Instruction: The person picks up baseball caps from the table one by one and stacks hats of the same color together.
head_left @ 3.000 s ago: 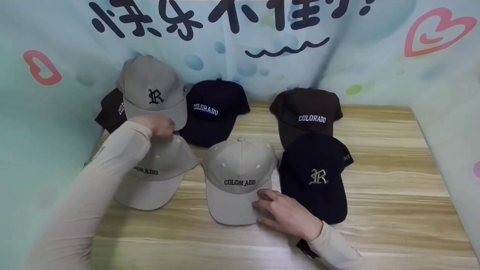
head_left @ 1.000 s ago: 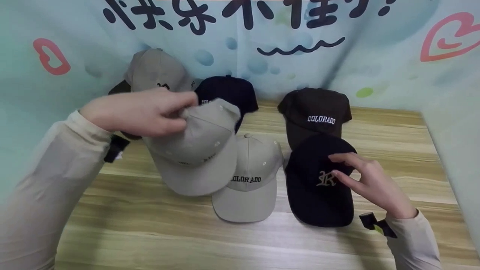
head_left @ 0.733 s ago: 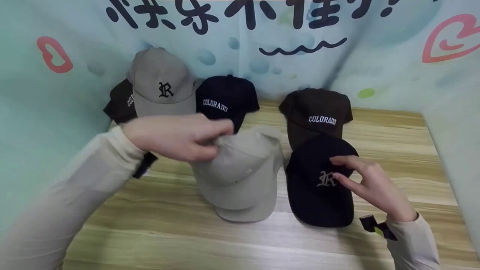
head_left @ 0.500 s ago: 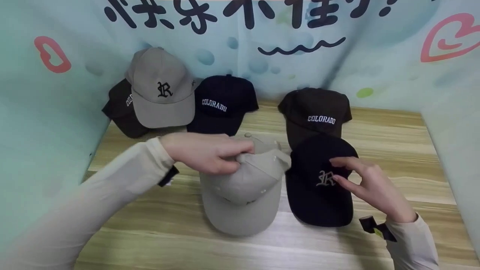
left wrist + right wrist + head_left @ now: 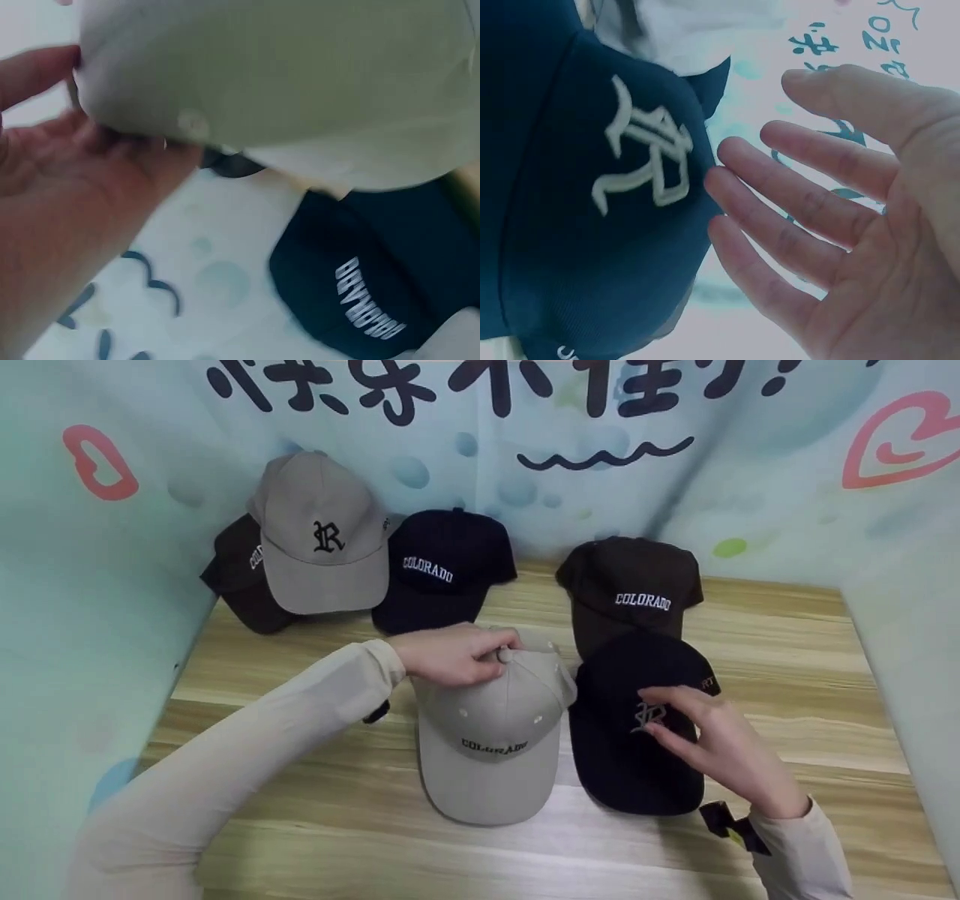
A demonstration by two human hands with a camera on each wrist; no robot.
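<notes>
The left hand (image 5: 454,655) pinches the beige cap (image 5: 495,712) by its crown, leaving the brim free, mid-desk (image 5: 300,787), seemingly over a mostly hidden pale cap (image 5: 535,643); the loosely spread right hand (image 5: 731,746) holds nothing near the navy cap (image 5: 611,750).

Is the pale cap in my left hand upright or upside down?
Upright: the pale cap shows its top button beside your left hand, COLORADO reading right way up.

A tabletop booth: a wood-grain table (image 5: 772,840) enclosed on the far, left and right by pale printed cloth (image 5: 570,499) with black lettering (image 5: 501,390) and pink hearts (image 5: 80,461). Whether home, shop or studio is unclear.
</notes>
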